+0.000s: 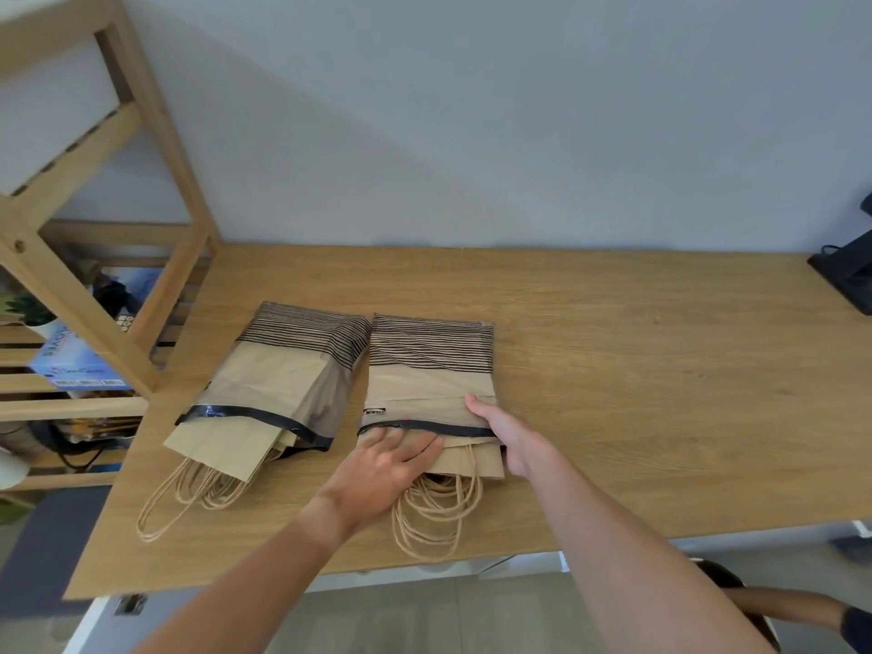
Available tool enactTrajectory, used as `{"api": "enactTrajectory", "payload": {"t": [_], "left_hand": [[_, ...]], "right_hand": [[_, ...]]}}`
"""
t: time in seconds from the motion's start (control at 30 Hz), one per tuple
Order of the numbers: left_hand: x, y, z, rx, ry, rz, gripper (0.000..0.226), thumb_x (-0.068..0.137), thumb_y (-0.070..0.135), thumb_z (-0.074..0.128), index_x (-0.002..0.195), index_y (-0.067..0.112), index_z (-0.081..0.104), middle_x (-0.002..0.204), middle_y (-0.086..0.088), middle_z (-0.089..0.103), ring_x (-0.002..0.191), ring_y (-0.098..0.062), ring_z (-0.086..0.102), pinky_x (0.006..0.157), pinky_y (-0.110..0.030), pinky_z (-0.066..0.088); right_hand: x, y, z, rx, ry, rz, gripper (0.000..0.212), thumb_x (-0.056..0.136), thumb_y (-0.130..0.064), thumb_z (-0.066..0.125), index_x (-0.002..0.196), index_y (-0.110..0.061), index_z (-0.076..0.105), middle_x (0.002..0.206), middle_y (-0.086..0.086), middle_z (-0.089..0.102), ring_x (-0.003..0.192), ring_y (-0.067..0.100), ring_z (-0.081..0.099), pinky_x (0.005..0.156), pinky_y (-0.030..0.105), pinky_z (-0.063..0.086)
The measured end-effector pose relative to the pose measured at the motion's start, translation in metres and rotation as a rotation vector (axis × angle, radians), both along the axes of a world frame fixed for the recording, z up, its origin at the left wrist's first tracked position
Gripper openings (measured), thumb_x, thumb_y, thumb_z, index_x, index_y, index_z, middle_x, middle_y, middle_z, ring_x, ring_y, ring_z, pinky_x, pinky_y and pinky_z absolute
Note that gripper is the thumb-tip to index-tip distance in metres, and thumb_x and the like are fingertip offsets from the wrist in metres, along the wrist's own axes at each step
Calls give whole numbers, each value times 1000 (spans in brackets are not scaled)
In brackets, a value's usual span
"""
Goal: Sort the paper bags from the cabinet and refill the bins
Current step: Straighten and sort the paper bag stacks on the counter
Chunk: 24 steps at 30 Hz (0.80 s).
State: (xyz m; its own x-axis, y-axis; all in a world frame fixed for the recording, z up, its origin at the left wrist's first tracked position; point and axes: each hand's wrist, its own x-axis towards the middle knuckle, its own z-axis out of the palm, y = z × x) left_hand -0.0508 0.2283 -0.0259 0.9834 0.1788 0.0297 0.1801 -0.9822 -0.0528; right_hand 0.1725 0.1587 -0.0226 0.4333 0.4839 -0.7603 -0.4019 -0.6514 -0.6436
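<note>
Two packs of brown paper bags lie flat side by side on the wooden table [613, 370], each in a clear plastic sleeve with black stripes at the far end. Twine handles stick out toward me from both. The left pack [273, 384] lies untouched. My left hand [391, 460] rests flat on the near open end of the right pack [429, 370], fingers spread over the bags. My right hand [507, 434] grips that pack's near right corner at the black sleeve edge, thumb on top.
A wooden shelf unit [94, 257] stands at the left with a blue box [71, 365] and small items on its slats. A black object [849, 271] sits at the table's far right corner. The wall is right behind the table.
</note>
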Motion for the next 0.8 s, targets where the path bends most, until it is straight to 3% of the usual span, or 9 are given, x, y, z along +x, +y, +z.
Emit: {"api": "enactTrajectory", "payload": {"t": [0.13,0.2,0.27,0.37,0.47,0.6,0.73,0.8], "left_hand": [[12,-3,11,-14,8,42,76,69,19,81,137,14,47,123,-3,64,101,-26,63,87,-42,55],[19,-5,18,-38,10,103,72,76,21,71,139,17,37,122,-4,58,105,-28,56,90,-45,50],[21,-8,16,-36,28,126,83,75,25,71,146,19,28,126,-7,51,108,-32,53,92,-50,48],[19,-13,9,1,55,90,88,76,30,73,150,20,26,133,-6,49,110,-37,56,91,-54,49],[16,-13,3,29,20,50,92,70,23,79,149,17,32,130,-3,55,101,-32,61,85,-50,53],[5,-2,-1,39,-97,-33,90,65,17,84,144,16,41,128,1,64,91,-23,66,80,-41,58],[-6,2,5,-36,-87,-69,95,55,13,88,140,17,46,130,2,65,100,-18,68,84,-35,59],[-5,-3,6,-63,-93,-91,89,56,14,87,137,17,53,130,2,65,103,-16,68,86,-33,58]], "right_hand": [[3,-1,4,-51,-32,104,101,66,-73,76,146,-20,45,143,5,51,124,26,52,100,42,46],[9,-2,6,-73,13,155,100,60,-72,80,139,-17,52,133,8,61,117,28,60,101,46,50],[12,-3,10,-52,94,154,89,58,-56,89,129,-12,58,115,15,72,105,32,69,96,49,55],[9,-1,10,-50,103,145,114,34,-56,95,131,-12,57,119,16,70,108,34,68,100,50,52],[7,2,5,-51,26,120,131,39,-76,86,148,-18,42,147,8,47,132,30,48,114,49,37],[7,7,2,-36,11,62,150,22,-88,79,149,-18,40,146,10,49,130,30,49,113,51,38],[3,9,-2,-28,17,20,140,29,-87,79,146,-18,45,141,8,53,125,29,52,111,50,39],[-2,11,9,-18,12,19,118,51,-80,78,146,-18,45,144,7,50,127,27,49,110,44,37]]}}
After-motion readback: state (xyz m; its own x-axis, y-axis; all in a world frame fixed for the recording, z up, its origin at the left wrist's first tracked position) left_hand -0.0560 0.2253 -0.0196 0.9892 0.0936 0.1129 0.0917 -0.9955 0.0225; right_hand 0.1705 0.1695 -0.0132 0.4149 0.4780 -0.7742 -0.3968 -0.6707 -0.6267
